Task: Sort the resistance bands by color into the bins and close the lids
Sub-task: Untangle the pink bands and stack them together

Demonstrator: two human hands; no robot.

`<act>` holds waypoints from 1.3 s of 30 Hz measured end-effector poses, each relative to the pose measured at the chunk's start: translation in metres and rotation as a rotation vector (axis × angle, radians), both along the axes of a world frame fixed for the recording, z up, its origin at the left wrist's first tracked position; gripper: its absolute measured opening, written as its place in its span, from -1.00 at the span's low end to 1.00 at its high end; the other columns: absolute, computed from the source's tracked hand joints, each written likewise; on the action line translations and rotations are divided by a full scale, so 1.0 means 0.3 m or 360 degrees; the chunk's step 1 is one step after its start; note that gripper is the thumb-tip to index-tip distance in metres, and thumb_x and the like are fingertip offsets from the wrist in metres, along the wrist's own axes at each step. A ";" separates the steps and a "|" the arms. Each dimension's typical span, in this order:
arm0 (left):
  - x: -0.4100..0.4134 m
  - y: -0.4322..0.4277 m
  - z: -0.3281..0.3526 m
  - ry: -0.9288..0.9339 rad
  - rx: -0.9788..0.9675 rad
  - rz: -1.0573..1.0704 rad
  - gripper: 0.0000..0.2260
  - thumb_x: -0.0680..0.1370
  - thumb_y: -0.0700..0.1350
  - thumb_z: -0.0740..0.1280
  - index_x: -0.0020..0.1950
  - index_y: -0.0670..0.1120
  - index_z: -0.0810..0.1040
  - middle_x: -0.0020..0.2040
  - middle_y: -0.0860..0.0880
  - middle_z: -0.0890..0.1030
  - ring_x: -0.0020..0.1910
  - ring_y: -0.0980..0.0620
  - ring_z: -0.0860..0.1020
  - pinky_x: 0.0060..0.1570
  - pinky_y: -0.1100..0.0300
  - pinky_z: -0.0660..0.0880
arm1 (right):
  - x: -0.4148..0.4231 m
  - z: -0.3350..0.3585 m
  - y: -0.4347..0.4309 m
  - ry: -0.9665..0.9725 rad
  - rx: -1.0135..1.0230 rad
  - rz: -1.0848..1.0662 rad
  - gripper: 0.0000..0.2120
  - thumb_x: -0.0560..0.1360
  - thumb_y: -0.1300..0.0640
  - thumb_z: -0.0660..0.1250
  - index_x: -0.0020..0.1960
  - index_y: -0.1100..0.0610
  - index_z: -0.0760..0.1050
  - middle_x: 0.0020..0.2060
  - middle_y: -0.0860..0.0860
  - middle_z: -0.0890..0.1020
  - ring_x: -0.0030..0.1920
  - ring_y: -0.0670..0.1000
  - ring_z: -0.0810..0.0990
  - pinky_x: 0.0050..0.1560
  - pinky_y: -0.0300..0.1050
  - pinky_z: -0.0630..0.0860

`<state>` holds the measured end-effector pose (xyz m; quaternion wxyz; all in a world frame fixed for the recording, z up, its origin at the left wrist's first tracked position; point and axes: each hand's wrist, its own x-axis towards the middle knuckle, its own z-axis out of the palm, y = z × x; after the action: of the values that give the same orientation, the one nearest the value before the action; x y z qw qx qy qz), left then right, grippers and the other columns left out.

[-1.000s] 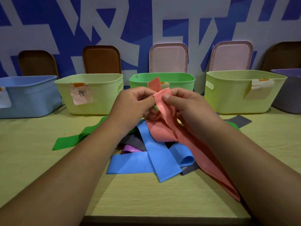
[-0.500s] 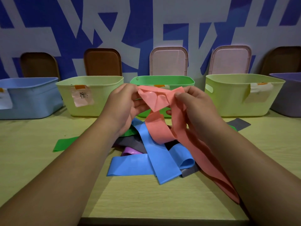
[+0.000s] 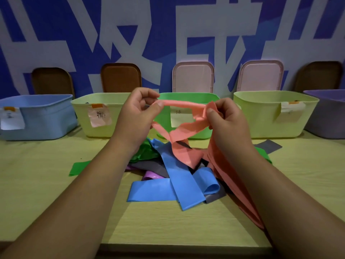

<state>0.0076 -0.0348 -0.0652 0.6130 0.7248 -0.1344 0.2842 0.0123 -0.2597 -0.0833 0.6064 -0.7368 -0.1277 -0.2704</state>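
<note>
With the left hand [image 3: 138, 113], pinches a fold of the salmon band [image 3: 179, 135] between thumb and forefinger; with the right hand [image 3: 222, 118], grips a bunched part of the same band. Holds it raised above the pile, in front of the green bin [image 3: 188, 95], probably to pull out a twist and free it from the rest before binning. Lets the long tail trail under the right forearm towards the near right of the tabletop [image 3: 37, 193].

Along the far side, left to right: blue bin [image 3: 37, 116], yellow-green bin [image 3: 84, 116], the green bin, second yellow-green bin [image 3: 261, 116], purple bin [image 3: 328, 116]. All open and paper-labelled on the near wall, likely for matching colours at a glance. Behind them, propped against the wall, brown lids [image 3: 121, 77] and pink lids [image 3: 193, 77], apparently kept off until sorting ends.

Near the bins, overlapping and not yet sorted: green band [image 3: 80, 168], purple band [image 3: 149, 175], blue band [image 3: 179, 182], grey band [image 3: 268, 146].

Compared with half a second ago: hands wider apart, the band drawn into a span between them rather than crumpled close together. Pile unmoved.
</note>
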 end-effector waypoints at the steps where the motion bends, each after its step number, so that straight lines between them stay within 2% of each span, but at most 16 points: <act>1: -0.009 0.002 0.014 -0.0009 0.0025 0.0008 -0.87 0.65 -0.14 0.44 0.16 0.05 0.60 -0.03 0.04 0.62 -0.06 0.02 0.61 -0.15 -0.04 0.57 | -0.015 0.002 0.002 -0.0010 -0.0012 -0.0015 -0.84 0.71 0.11 0.35 -0.06 0.04 0.54 -0.25 -0.14 0.61 -0.25 -0.17 0.55 -0.18 -0.19 0.48; 3: -0.035 0.001 0.063 -0.0042 0.0108 0.0030 -0.87 0.66 -0.15 0.44 0.18 0.02 0.61 -0.03 0.00 0.62 -0.04 0.00 0.62 -0.10 -0.03 0.57 | -0.047 0.022 0.007 0.0002 -0.0024 -0.0031 -0.85 0.70 0.16 0.35 -0.05 0.07 0.55 -0.28 -0.16 0.63 -0.26 -0.22 0.59 -0.20 -0.23 0.50; 6: -0.082 0.003 0.177 -0.0083 0.0238 0.0028 -0.89 0.67 -0.18 0.42 0.19 -0.04 0.61 -0.11 -0.05 0.62 -0.14 0.03 0.60 -0.10 -0.01 0.55 | -0.097 0.100 0.010 0.0003 -0.0031 -0.0033 -0.88 0.67 0.17 0.37 -0.05 0.13 0.56 -0.20 0.02 0.67 -0.17 0.03 0.63 -0.02 0.19 0.61; 9: -0.153 0.004 0.312 -0.0063 0.0243 -0.0119 -0.90 0.67 -0.22 0.41 0.17 -0.10 0.60 -0.24 -0.01 0.55 -0.32 0.06 0.50 -0.28 0.09 0.52 | -0.156 0.219 0.001 -0.0092 0.0002 -0.0086 -0.85 0.64 0.13 0.38 -0.10 0.12 0.53 -0.17 0.15 0.66 -0.16 0.14 0.61 0.04 0.30 0.59; 11: -0.209 0.004 0.400 0.0023 0.0274 -0.0250 -0.91 0.66 -0.24 0.41 0.16 -0.12 0.61 -0.34 0.07 0.50 -0.44 0.11 0.40 -0.46 0.18 0.39 | -0.204 0.298 -0.014 -0.0127 -0.0026 -0.0131 -0.84 0.65 0.12 0.37 -0.10 0.11 0.52 -0.17 0.14 0.66 -0.16 0.15 0.62 0.01 0.27 0.58; 13: -0.264 0.014 0.481 0.0189 0.0506 -0.0297 -0.88 0.66 -0.15 0.44 0.19 -0.12 0.63 -0.38 0.12 0.50 -0.47 0.14 0.36 -0.49 0.24 0.26 | -0.248 0.369 -0.033 -0.0156 -0.0049 -0.0159 -0.86 0.67 0.13 0.34 -0.06 0.14 0.52 -0.14 0.17 0.66 -0.12 0.20 0.64 -0.03 0.25 0.59; 17: -0.361 0.042 0.613 0.0472 0.1423 -0.0103 -0.71 0.57 0.28 0.46 0.07 0.08 0.69 -0.24 0.10 0.64 -0.35 0.09 0.49 -0.40 0.17 0.37 | -0.325 0.471 -0.069 -0.0194 -0.0128 -0.0197 -0.87 0.72 0.12 0.29 0.00 0.10 0.52 -0.08 0.15 0.66 -0.03 0.22 0.68 0.00 0.22 0.65; 19: -0.391 0.039 0.652 0.0502 0.1816 0.0060 -0.62 0.56 0.42 0.36 0.01 0.13 0.65 -0.18 0.12 0.68 -0.24 0.10 0.62 -0.27 0.14 0.52 | -0.354 0.499 -0.080 -0.0226 -0.0194 -0.0231 -0.87 0.74 0.11 0.28 0.01 0.05 0.50 -0.08 0.08 0.65 -0.07 0.12 0.67 -0.08 0.08 0.66; 22: -0.428 0.027 0.694 0.0640 0.2012 0.0214 -0.52 0.49 0.57 0.24 -0.02 0.19 0.58 -0.06 0.05 0.74 -0.05 -0.01 0.71 0.02 0.03 0.64 | -0.395 0.521 -0.083 -0.0289 -0.0305 -0.0283 -0.87 0.76 0.11 0.27 0.02 0.01 0.48 -0.10 0.01 0.61 -0.17 -0.03 0.58 -0.24 -0.19 0.50; 25: -0.442 0.038 0.722 0.0865 0.2131 0.0305 -0.16 0.31 0.71 0.21 0.27 0.09 0.60 0.17 -0.03 0.68 0.09 -0.08 0.67 0.17 -0.03 0.59 | -0.429 0.533 -0.075 -0.0326 -0.0359 -0.0302 -0.89 0.76 0.10 0.27 0.06 0.04 0.48 -0.09 -0.01 0.59 -0.16 -0.07 0.56 -0.23 -0.27 0.43; 27: -0.458 0.048 0.725 0.1185 0.2005 0.0236 0.08 0.16 0.73 0.32 0.44 0.01 0.53 0.29 -0.09 0.63 0.15 -0.11 0.67 0.22 -0.06 0.60 | -0.443 0.537 -0.068 -0.0343 -0.0382 -0.0307 -0.90 0.76 0.11 0.28 0.05 0.05 0.48 -0.09 -0.01 0.59 -0.14 -0.06 0.57 -0.22 -0.25 0.45; 29: -0.482 0.049 0.716 0.1372 0.1813 0.0097 0.06 0.16 0.65 0.44 0.41 -0.07 0.53 0.26 -0.18 0.67 0.11 -0.16 0.73 0.17 -0.06 0.67 | -0.455 0.539 -0.060 -0.0366 -0.0406 -0.0307 -0.90 0.75 0.11 0.29 0.05 0.03 0.48 -0.07 0.00 0.59 -0.12 -0.04 0.59 -0.19 -0.21 0.49; 33: -0.505 0.055 0.686 0.0985 0.1609 -0.0148 -0.32 0.40 0.54 0.41 0.31 0.09 0.63 0.22 -0.06 0.71 0.13 -0.14 0.74 0.12 -0.11 0.72 | -0.473 0.547 -0.048 -0.0363 -0.0357 -0.0274 -0.84 0.75 0.07 0.29 -0.02 -0.01 0.46 -0.08 0.02 0.60 -0.13 -0.03 0.58 -0.17 -0.15 0.51; 35: -0.514 0.042 0.659 0.0863 0.1263 -0.0307 -0.42 0.48 0.41 0.45 0.30 0.02 0.64 0.22 -0.05 0.73 0.15 -0.16 0.74 0.16 -0.13 0.70 | -0.483 0.554 -0.047 -0.0323 -0.0335 -0.0229 -0.84 0.75 0.04 0.30 -0.01 0.01 0.49 -0.13 0.02 0.61 -0.15 0.01 0.59 -0.15 -0.01 0.60; 37: -0.517 0.013 0.627 0.0763 0.0974 -0.0475 -0.54 0.60 0.24 0.43 0.34 -0.05 0.61 0.21 -0.04 0.75 0.14 -0.12 0.75 0.25 -0.14 0.67 | -0.491 0.562 -0.048 -0.0274 -0.0340 -0.0168 -0.85 0.73 0.01 0.32 0.01 0.03 0.53 -0.13 0.04 0.66 -0.10 0.10 0.66 -0.02 0.17 0.69; 39: -0.523 -0.023 0.598 0.0636 0.0791 -0.0561 -0.63 0.66 0.10 0.42 0.41 -0.02 0.56 0.22 -0.03 0.75 0.16 -0.08 0.75 0.29 -0.13 0.64 | -0.501 0.567 -0.047 -0.0236 -0.0334 -0.0106 -0.86 0.72 0.01 0.33 0.02 0.03 0.56 -0.13 0.02 0.68 -0.06 0.11 0.69 0.05 0.24 0.71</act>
<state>-0.1493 -0.0419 0.1142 0.4718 0.8587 -0.1997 -0.0145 -0.1381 -0.2737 0.0870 0.5055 -0.7781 -0.1753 -0.3292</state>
